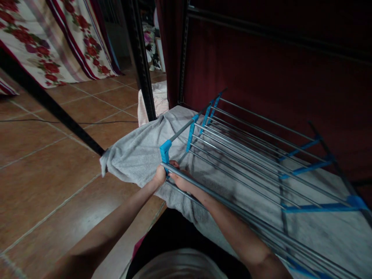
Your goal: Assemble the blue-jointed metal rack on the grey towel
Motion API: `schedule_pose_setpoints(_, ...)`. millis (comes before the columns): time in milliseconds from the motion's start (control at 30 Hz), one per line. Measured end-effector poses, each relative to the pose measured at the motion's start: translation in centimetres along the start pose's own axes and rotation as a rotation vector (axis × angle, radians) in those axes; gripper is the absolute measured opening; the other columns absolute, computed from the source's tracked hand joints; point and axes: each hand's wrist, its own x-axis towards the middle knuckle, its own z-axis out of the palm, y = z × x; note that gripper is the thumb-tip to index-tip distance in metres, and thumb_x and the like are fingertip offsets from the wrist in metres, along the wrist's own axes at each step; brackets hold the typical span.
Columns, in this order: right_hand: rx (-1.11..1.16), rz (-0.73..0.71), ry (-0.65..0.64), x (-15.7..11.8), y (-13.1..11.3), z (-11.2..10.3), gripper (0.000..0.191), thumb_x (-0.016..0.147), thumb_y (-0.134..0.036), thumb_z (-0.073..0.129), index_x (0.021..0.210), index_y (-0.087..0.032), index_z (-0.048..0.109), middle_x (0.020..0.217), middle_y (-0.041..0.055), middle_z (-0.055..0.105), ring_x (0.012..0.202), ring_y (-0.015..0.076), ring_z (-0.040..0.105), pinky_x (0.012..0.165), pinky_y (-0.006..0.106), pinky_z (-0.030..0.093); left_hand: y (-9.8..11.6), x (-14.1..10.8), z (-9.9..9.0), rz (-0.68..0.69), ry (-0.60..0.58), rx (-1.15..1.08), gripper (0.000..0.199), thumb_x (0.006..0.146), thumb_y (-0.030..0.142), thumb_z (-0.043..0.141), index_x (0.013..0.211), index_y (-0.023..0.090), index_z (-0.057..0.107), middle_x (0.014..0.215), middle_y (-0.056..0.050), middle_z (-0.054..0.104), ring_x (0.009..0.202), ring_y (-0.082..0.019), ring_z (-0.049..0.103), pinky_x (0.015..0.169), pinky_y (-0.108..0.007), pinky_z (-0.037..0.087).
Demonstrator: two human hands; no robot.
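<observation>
A metal rack (pixel 232 141) of thin bars with blue plastic joints lies on a grey cloth, reaching toward the lower right. At its near left corner sits a blue plastic connector (pixel 165 150). My left hand (pixel 160 174) is closed around the lower part of that connector, beside the bar's end. Just to the right, my right hand (pixel 178 178) reaches under the front bar with its fingers bent against the same corner. Its fingertips are partly hidden by the bar and the connector.
The grey cloth (pixel 133 149) covers a low surface framed by dark metal posts (pixel 141 58). A dark red curtain (pixel 247 73) hangs behind. Tiled floor (pixel 43 186) lies at left, crossed by a black cable, with a floral curtain (pixel 72 38) beyond.
</observation>
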Motion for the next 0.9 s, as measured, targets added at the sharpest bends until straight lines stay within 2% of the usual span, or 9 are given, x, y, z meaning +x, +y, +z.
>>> schedule_pose_setpoints(367,-0.043,-0.069,0.008,-0.7,0.0,0.1,0.032,0.099,-0.029,0.041,0.118,-0.023,0.067,0.107,0.0097,0.075,0.094,0.0226,0.072,0.071,0.028,0.045,0.2,-0.4,0.3,0.036,-0.015,0.016,0.051,0.078,0.061,0.045,0.067,0.017,0.068,0.049,-0.007,0.057,0.054,-0.022,0.058,0.046,-0.029,0.039)
schedule_pose_setpoints(533,-0.079,-0.051,0.023,-0.6,0.1,0.5,0.033,0.098,-0.028,0.043,0.121,-0.020,0.065,0.103,0.0119,0.075,0.091,0.0245,0.073,0.070,0.029,0.047,0.1,-0.7,0.4,0.030,0.003,0.008,0.051,0.080,0.060,0.044,0.069,0.016,0.068,0.049,-0.007,0.056,0.054,-0.022,0.059,0.046,-0.028,0.038)
schedule_pose_setpoints(633,-0.087,-0.051,0.025,-0.8,0.2,0.6,0.032,0.098,-0.029,0.042,0.120,-0.022,0.065,0.100,0.0097,0.076,0.089,0.0229,0.073,0.069,0.028,0.047,0.0,-0.9,0.3,0.016,0.016,0.007,0.052,0.080,0.060,0.044,0.069,0.016,0.068,0.050,-0.007,0.056,0.055,-0.022,0.059,0.048,-0.029,0.039)
schedule_pose_setpoints(900,-0.092,-0.050,0.046,-1.6,0.3,0.5,0.036,0.099,-0.030,0.040,0.124,-0.020,0.064,0.105,0.0129,0.075,0.096,0.0266,0.072,0.076,0.032,0.049,-0.2,-0.9,0.2,0.030,-0.016,0.051,0.054,0.079,0.062,0.046,0.056,0.016,0.063,0.053,-0.008,0.058,0.055,-0.020,0.056,0.054,-0.030,0.042)
